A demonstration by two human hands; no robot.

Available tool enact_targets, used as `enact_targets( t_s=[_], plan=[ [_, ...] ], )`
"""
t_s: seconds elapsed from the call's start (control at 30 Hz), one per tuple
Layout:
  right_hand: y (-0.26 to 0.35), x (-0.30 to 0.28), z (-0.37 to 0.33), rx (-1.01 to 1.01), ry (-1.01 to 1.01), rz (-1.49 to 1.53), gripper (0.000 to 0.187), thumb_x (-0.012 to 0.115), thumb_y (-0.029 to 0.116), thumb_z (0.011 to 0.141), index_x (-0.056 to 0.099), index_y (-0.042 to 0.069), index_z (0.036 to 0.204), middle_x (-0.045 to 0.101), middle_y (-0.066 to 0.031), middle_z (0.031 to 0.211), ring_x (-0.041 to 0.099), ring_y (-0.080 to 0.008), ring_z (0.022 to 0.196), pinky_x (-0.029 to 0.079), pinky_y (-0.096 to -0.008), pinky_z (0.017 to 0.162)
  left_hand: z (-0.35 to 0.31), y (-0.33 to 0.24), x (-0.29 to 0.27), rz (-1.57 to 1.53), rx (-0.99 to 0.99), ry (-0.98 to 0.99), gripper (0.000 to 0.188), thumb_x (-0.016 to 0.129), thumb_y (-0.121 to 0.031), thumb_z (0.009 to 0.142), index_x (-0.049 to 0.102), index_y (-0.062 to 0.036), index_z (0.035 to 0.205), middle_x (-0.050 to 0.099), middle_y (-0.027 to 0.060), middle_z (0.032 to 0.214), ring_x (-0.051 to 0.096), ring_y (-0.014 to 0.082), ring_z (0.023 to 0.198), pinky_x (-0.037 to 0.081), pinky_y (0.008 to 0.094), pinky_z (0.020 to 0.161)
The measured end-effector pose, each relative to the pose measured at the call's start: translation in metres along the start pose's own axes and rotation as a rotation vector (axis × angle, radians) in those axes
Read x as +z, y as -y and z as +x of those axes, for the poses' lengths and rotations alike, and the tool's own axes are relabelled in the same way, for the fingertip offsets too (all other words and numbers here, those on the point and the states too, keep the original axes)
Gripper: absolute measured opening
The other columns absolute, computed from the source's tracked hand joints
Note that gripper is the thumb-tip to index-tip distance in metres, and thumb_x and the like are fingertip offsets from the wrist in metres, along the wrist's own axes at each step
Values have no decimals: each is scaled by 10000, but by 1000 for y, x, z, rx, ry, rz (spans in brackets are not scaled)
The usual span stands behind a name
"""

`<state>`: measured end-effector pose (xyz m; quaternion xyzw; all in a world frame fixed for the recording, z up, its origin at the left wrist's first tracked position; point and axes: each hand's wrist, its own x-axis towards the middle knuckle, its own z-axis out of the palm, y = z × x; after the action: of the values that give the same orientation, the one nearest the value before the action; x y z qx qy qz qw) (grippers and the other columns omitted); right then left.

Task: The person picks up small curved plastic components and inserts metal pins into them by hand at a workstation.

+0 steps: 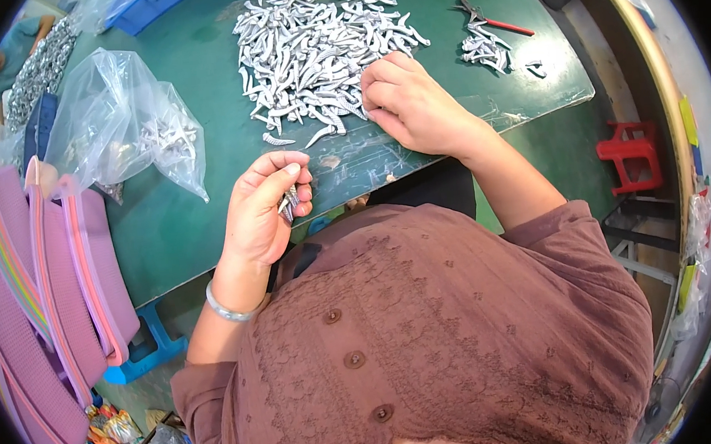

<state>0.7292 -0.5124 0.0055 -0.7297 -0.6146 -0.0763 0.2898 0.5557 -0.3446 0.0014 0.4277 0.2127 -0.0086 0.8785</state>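
A wide heap of small silver horn-shaped metal pieces [309,50] lies on the green table [480,104]. My left hand [264,200] is at the table's near edge, palm turned up, with its fingers curled round a few of these pieces. Their ends show below the fingers. Over the heap's right edge, my right hand [413,105] bends down with its fingers drawn together. Its fingertips reach the pieces, but whatever is in them is hidden. A couple of loose pieces lie between the heap and my left hand.
A clear plastic bag [126,115] with silver pieces stands on the left. Red-handled pliers [477,12] and a small separate pile [486,50] are at the far right. Purple bags [63,270] crowd the left side. A red stool [630,156] stands beyond the table's right.
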Motion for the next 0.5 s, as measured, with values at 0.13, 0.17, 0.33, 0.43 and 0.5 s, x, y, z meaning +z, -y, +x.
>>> enact_targets(
  t_s=[0.13,0.17,0.33,0.43,0.5],
  plan=[
    [11,6,5,150,-5,438,52,555,18,750,512,22,778,532,-66,881,490,-180,827,400,-297,729,0,0,6,31,-20,-25,114,515,-83,829,563,-17,909,544,39,735,494,100,615,388,203,493],
    [15,9,6,221,-28,685,33,538,25,783,506,21,791,546,-67,887,502,-147,829,404,-282,727,0,-1,8,31,-16,-32,114,515,-83,829,563,-17,909,544,39,735,494,100,615,388,203,493],
    [39,21,13,346,41,1044,41,485,27,848,507,-4,864,554,-51,881,511,-93,804,424,-228,735,-4,-6,19,25,-30,-22,98,539,-110,830,575,-29,873,553,31,725,494,87,586,385,198,481],
    [49,28,14,309,-15,1070,56,510,14,831,529,-13,877,550,-57,879,520,-94,786,436,-219,688,-6,-7,19,17,-22,-18,110,541,-130,837,578,-28,851,557,31,711,496,87,564,386,200,468],
    [50,28,15,273,-8,1000,65,516,6,825,540,-13,882,550,-59,879,521,-94,788,435,-218,687,-7,-6,16,7,-14,-26,113,538,-132,840,579,-26,839,558,32,705,496,88,554,384,199,459]
  ],
)
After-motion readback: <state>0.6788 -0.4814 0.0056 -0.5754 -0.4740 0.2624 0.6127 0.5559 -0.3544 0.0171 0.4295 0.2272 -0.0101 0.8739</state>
